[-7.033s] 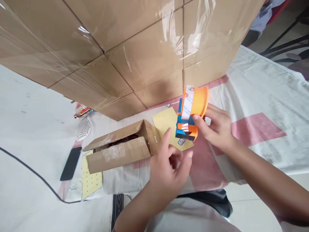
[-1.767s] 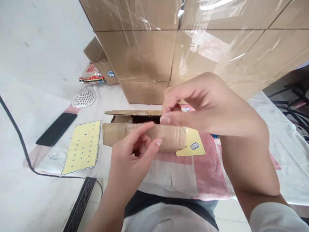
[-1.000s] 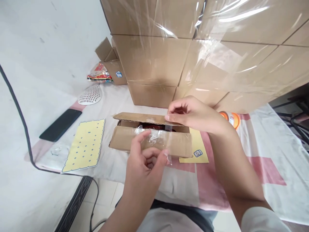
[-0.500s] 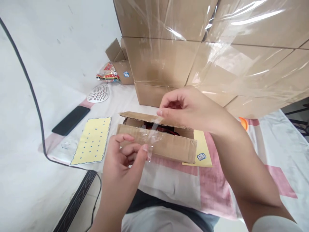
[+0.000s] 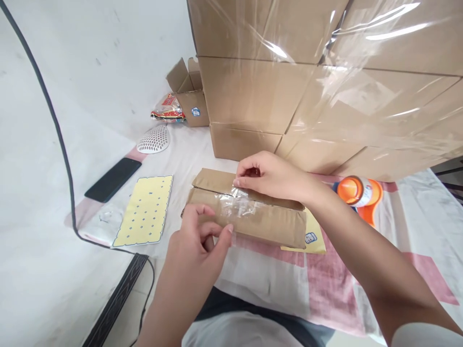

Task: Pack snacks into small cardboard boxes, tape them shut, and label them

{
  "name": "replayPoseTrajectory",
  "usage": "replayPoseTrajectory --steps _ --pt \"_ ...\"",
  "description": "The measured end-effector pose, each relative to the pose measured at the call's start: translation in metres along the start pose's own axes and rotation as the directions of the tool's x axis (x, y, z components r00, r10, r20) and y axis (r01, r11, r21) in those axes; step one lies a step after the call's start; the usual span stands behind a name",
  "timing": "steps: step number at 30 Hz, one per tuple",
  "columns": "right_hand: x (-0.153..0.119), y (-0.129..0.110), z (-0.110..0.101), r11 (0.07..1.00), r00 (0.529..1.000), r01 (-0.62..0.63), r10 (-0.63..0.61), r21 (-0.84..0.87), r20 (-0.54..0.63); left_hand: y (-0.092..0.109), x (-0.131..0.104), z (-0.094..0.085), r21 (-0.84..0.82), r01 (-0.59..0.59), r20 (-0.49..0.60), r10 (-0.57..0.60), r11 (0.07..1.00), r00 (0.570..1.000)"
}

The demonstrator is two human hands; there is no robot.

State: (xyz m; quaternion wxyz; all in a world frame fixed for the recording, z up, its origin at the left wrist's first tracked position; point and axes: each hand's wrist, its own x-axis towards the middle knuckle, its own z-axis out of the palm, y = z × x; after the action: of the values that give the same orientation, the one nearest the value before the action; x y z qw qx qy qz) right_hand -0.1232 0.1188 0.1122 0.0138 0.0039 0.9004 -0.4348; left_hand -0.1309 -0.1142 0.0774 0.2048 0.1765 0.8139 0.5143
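Note:
A small cardboard box (image 5: 271,227) lies in front of me, its two long flaps almost meeting along the top. Over the seam runs a strip of clear tape (image 5: 240,193), with more wrinkled tape stuck on the front flap. My right hand (image 5: 269,174) pinches the strip's far end just above the back flap. Down at the box's front edge, my left hand (image 5: 202,243) has thumb and fingers closed at the near end of the strip; that end is hard to make out. The box's inside is hidden.
Large plastic-wrapped cartons (image 5: 253,96) stand behind. To the left lie a yellow patterned card (image 5: 144,209), a black phone (image 5: 114,179) and a white perforated cover (image 5: 154,140). An orange tape dispenser (image 5: 361,193) sits right. Another yellow card (image 5: 316,236) is partly under the box.
The back flap has come down, and the opening that showed dark contents is covered. My right hand has lowered with the tape. The orange dispenser shows more fully beside my right arm.

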Motion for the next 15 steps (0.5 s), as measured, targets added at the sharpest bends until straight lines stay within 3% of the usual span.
replayPoseTrajectory --steps 4,7,12,15 --pt "-0.004 0.003 0.007 0.986 0.991 0.105 -0.114 -0.126 -0.065 0.004 0.001 -0.003 0.083 -0.023 -0.042 0.027 0.996 0.999" --pt "-0.007 0.009 0.012 0.959 0.977 0.166 -0.192 -0.229 -0.094 0.002 0.004 -0.004 0.139 -0.060 0.002 0.060 0.989 0.998" --pt "-0.005 0.020 0.010 0.938 0.964 0.075 -0.155 -0.340 -0.217 -0.017 0.006 -0.003 0.247 -0.080 0.121 0.051 0.966 0.991" --pt "-0.003 0.022 0.005 0.952 0.966 0.037 -0.112 -0.305 -0.233 -0.028 0.007 -0.003 0.335 -0.189 0.024 0.192 0.923 0.981"
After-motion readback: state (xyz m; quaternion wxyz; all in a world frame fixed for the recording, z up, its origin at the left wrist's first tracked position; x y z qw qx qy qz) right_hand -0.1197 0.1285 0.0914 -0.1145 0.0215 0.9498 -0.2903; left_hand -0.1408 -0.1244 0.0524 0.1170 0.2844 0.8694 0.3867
